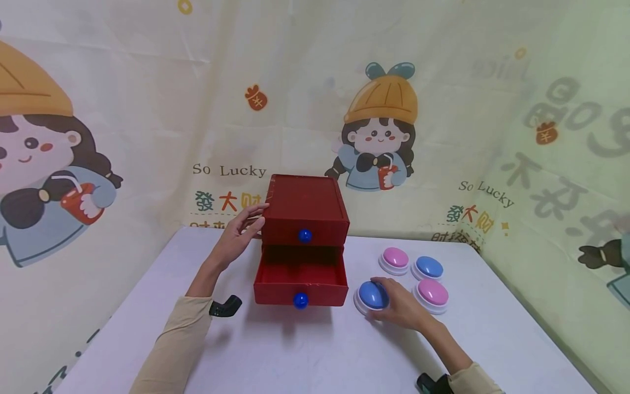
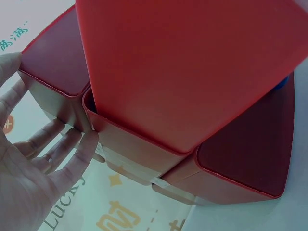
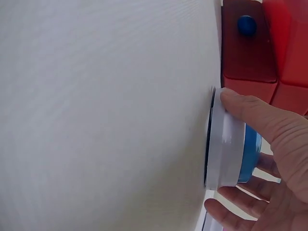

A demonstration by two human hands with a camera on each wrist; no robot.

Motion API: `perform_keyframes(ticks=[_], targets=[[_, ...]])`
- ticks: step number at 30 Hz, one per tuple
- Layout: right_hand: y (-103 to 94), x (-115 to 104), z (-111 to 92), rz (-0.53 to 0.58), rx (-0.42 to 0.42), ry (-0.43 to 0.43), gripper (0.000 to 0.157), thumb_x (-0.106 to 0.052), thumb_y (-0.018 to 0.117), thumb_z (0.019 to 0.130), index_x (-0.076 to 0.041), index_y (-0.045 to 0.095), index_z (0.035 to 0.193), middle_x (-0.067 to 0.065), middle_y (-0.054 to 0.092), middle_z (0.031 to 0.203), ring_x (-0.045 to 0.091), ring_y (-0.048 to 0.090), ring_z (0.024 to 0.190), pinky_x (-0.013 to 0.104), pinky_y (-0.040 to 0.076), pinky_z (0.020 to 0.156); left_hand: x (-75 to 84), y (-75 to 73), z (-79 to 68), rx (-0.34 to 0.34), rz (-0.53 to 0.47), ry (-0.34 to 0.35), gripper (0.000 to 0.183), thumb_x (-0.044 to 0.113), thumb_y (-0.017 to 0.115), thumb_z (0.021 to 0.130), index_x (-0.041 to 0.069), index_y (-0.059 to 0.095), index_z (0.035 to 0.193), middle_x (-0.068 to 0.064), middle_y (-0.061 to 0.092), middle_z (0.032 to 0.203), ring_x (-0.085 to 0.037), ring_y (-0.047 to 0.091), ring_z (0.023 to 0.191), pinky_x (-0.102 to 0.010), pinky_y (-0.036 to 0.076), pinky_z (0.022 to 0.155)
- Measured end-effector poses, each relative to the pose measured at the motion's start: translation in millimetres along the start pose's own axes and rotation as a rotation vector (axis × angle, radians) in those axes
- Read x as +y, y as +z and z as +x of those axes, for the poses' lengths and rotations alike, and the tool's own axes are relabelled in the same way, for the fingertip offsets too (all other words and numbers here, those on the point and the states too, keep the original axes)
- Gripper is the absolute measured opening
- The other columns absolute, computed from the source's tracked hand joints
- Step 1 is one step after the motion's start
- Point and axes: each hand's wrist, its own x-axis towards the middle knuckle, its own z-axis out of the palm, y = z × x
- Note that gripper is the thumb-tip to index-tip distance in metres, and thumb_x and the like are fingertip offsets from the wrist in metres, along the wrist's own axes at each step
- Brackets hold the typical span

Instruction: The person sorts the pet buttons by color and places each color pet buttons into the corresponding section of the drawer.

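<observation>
Button [image 1: 371,296], blue-topped, in the right hand [image 1: 402,307], thumb and fingers pinching its white base [image 3: 227,144]: likely light, stiff, slick up top, so that base is the hold! Beyond, the left hand [image 1: 239,234], fingers spread, touches the red drawer box [image 1: 305,198]; behind both hands, the backdrop [image 1: 295,137] reads "So Lucky".

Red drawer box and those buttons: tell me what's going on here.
A person's right hand grips a blue button, on or just above the table. The left hand touches the left side of the red drawer box, whose middle drawer stands pulled out. Two pink buttons and another blue one sit farther right.
</observation>
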Motion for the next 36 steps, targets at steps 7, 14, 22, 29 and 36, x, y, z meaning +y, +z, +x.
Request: perform_keyframes(ticks=[7, 14, 22, 29, 36], targets=[[2.7, 4.0, 0.6, 0.0, 0.009, -0.01, 0.084, -0.039, 0.092, 0.074, -0.005, 0.054, 0.142, 0.013, 0.062, 0.133, 0.037, 0.057, 0.124, 0.058, 0.051, 0.1, -0.8, -0.2, -0.9, 0.004, -0.005, -0.013, 0.047, 0.029, 0.056, 0.106, 0.024, 0.047, 0.153, -0.006, 0.052, 0.15, -0.03, 0.055, 0.13, -0.026, 0.057, 0.089], [5.6, 7.8, -3.1, 0.096, 0.077, -0.024, 0.081, -0.039, 0.091, 0.076, -0.008, 0.055, 0.141, 0.011, 0.063, 0.133, 0.028, 0.061, 0.115, 0.047, 0.054, 0.095, -0.9, 1.5, 0.3, -0.003, -0.015, -0.007, 0.048, 0.027, 0.056, 0.106, 0.023, 0.046, 0.153, -0.005, 0.051, 0.151, -0.031, 0.054, 0.132, -0.026, 0.057, 0.089], [4.0, -1.8, -4.8, 0.276, 0.125, -0.01, 0.077, -0.035, 0.088, 0.08, -0.008, 0.053, 0.144, 0.011, 0.063, 0.136, 0.026, 0.062, 0.115, 0.033, 0.056, 0.089, -0.8, 1.8, -0.1, 0.001, -0.004, -0.011, 0.048, 0.03, 0.056, 0.106, 0.024, 0.047, 0.153, -0.005, 0.051, 0.151, -0.03, 0.054, 0.132, -0.027, 0.057, 0.09], [-2.2, -15.3, -7.9, 0.371, 0.151, 0.089, 0.076, -0.035, 0.086, 0.083, -0.012, 0.051, 0.146, 0.01, 0.062, 0.135, 0.027, 0.059, 0.12, 0.031, 0.055, 0.093, 0.0, 1.5, -0.2, 0.005, 0.003, -0.015, 0.048, 0.031, 0.056, 0.106, 0.025, 0.047, 0.153, -0.005, 0.051, 0.152, -0.03, 0.054, 0.132, -0.029, 0.057, 0.09], [-11.7, -23.1, -11.0, 0.53, 0.128, 0.152, 0.073, -0.032, 0.08, 0.089, -0.014, 0.047, 0.151, 0.014, 0.059, 0.14, 0.031, 0.056, 0.125, 0.031, 0.054, 0.092, 1.0, 0.8, 0.0, 0.006, 0.004, -0.008, 0.048, 0.03, 0.056, 0.106, 0.025, 0.046, 0.153, -0.005, 0.05, 0.152, -0.03, 0.053, 0.133, -0.033, 0.057, 0.092]])
